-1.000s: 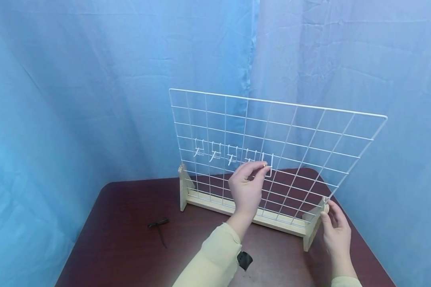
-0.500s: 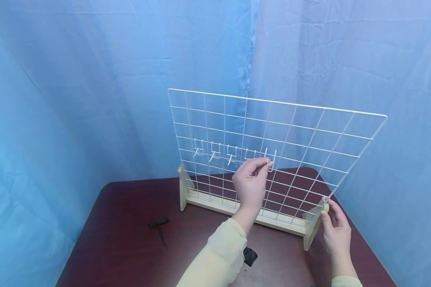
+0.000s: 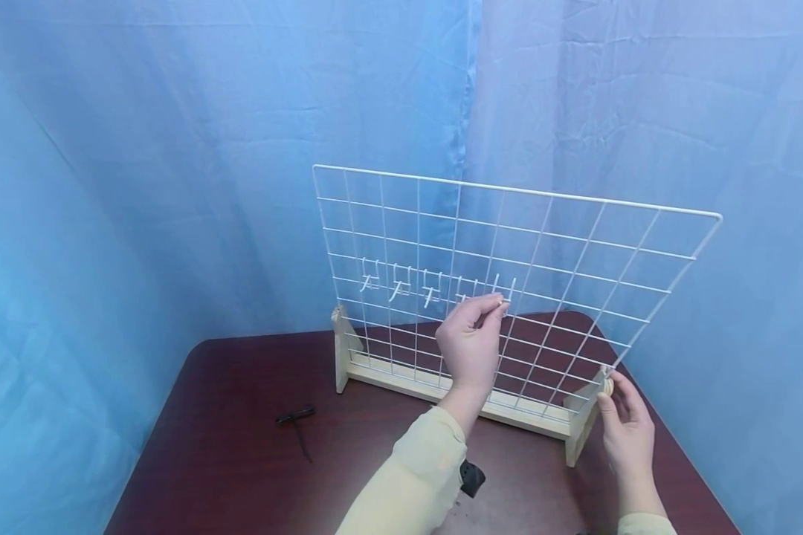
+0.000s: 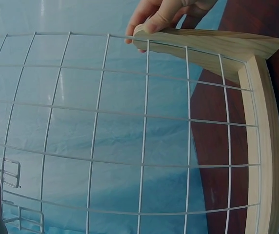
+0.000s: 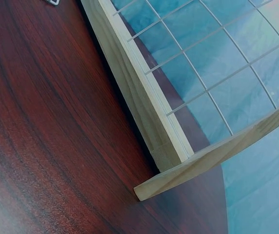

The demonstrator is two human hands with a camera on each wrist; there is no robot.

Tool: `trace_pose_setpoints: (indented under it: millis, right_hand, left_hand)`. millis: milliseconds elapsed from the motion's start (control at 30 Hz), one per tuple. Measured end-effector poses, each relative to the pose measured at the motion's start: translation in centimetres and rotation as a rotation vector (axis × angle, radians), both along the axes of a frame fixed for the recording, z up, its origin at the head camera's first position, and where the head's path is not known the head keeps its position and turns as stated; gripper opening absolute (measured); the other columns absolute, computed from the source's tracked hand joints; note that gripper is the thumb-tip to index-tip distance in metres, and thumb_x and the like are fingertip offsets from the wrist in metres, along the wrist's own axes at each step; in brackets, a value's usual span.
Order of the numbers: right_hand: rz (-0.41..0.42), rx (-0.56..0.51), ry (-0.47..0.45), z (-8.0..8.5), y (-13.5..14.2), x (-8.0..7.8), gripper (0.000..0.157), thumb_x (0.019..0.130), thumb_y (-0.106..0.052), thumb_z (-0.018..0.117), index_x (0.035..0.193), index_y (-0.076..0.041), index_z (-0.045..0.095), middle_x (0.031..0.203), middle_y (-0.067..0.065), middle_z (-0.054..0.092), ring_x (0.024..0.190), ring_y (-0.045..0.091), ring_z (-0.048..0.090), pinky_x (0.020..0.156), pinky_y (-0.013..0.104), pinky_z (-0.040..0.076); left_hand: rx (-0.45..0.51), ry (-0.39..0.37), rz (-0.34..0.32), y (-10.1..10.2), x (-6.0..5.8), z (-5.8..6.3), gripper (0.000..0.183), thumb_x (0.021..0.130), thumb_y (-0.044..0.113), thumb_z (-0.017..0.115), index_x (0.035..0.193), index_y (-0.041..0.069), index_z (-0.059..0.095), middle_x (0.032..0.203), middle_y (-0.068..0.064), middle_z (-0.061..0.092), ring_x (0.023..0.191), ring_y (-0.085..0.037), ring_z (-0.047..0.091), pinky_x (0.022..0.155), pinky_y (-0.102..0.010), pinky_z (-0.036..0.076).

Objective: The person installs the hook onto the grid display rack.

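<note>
My left hand (image 3: 470,343) pinches a white wire hook (image 3: 512,290) between thumb and fingertips, at the front of a white wire grid panel (image 3: 562,272). The hook's two prongs point up beside a horizontal wire; its lower part is partly hidden by the fingers. Several similar hooks (image 3: 431,288) hang in a row left of that hand. In the left wrist view, the held hook (image 4: 12,173) lies at the left edge. My right hand (image 3: 630,438) grips the top of the right wooden side support (image 3: 578,423), thumb in front, beside the panel's edge.
A wooden base bar (image 3: 401,380) and a left wooden support (image 3: 342,349) hold the panel upright on the dark red table (image 3: 227,461). A black T-shaped item (image 3: 296,417) lies at left. Blue curtains (image 3: 241,148) hang behind.
My left hand has moved slightly up and to the right with the hook, so its prongs stand higher against the grid. My right hand keeps its place on the wooden support.
</note>
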State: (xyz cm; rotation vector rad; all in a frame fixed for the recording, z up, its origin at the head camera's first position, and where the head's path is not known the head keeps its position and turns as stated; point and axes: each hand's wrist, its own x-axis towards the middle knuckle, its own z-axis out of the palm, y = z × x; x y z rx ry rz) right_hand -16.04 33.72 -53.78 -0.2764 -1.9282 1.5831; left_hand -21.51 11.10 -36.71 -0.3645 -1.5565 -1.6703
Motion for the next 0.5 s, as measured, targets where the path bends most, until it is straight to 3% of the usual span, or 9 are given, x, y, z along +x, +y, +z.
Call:
trace_pose_setpoints:
  millis: [233, 500]
  right_hand:
    - [-0.013, -0.004, -0.033, -0.2, 0.1, -0.1, 0.044, 0.098, 0.0, 0.058, 0.14, -0.012, 0.055, 0.139, -0.003, 0.057, 0.123, 0.001, 0.05, 0.098, 0.01, 0.042]
    - [-0.005, -0.04, -0.023, -0.1, 0.0, -0.1, 0.043, 0.098, 0.0, 0.058, 0.139, -0.012, 0.056, 0.137, -0.005, 0.058, 0.122, 0.001, 0.051, 0.094, 0.008, 0.043]
  left_hand:
    - [-0.026, -0.029, 0.034, 0.5, -0.5, -1.8, 0.01, 0.074, -0.005, 0.082, 0.082, -0.001, 0.077, 0.086, -0.01, 0.075, 0.08, -0.019, 0.074, 0.071, -0.018, 0.057]
    - [-0.026, -0.008, 0.027, -0.3, 1.5, -0.1, 0.012, 0.073, -0.013, 0.079, 0.082, -0.007, 0.075, 0.083, -0.016, 0.074, 0.079, -0.023, 0.074, 0.072, -0.02, 0.058]
